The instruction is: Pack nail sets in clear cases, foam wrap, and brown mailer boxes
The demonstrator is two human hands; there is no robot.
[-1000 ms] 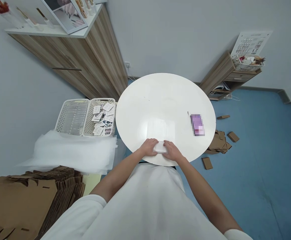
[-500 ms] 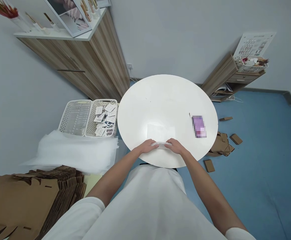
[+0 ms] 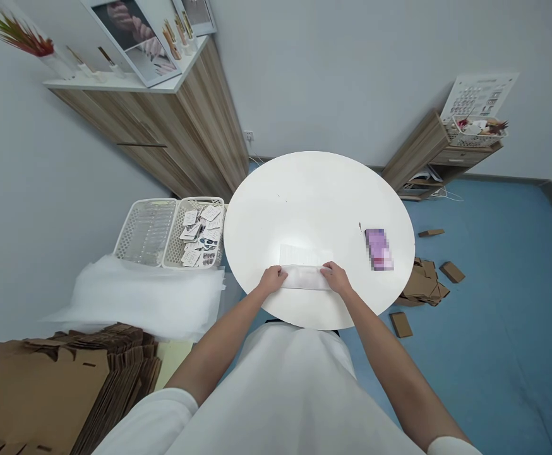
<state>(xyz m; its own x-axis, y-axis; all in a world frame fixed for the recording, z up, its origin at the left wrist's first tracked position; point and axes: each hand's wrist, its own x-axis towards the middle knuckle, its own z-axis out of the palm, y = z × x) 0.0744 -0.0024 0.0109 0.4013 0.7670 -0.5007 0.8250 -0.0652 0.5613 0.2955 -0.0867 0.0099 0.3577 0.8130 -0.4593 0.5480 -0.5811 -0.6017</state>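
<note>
A strip of thin white, slightly see-through sheet, folded over, lies at the near edge of the round white table. My left hand pinches its left end between thumb and fingers. At the right end, my right hand grips it the same way. Just beyond the strip, a flat pale sheet part lies on the tabletop; whether it belongs to the same sheet I cannot tell. Anything wrapped inside the fold is hidden.
Left of the table are a white basket of small cards, a basket of clear packages, white sheets and stacked flat cardboard. A purple item lies on the table's right. Small brown boxes sit on the floor.
My hands have moved slightly apart along the strip. The folded strip now looks wider and flatter, reaching closer to the near table edge. The view has tilted slightly up.
</note>
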